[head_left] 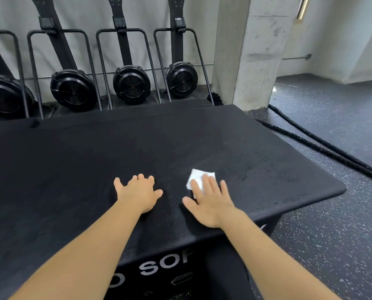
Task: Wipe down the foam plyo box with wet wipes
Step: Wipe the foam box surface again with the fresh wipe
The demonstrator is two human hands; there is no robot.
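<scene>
Flat and straight-fingered, the right hand (211, 202) presses a folded white wet wipe (199, 179) onto the top of the black foam plyo box (137, 148), near its right edge. Just beside it, the left hand (138, 194) rests on the box with fingers spread, holding nothing.

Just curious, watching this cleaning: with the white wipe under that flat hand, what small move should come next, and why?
Probably slide the right hand, flat on the wipe, away toward the far edge of the box top. The wipe sits near the front right with a wide black stretch beyond it, and the left hand rests beside it, seemingly bracing.
</scene>
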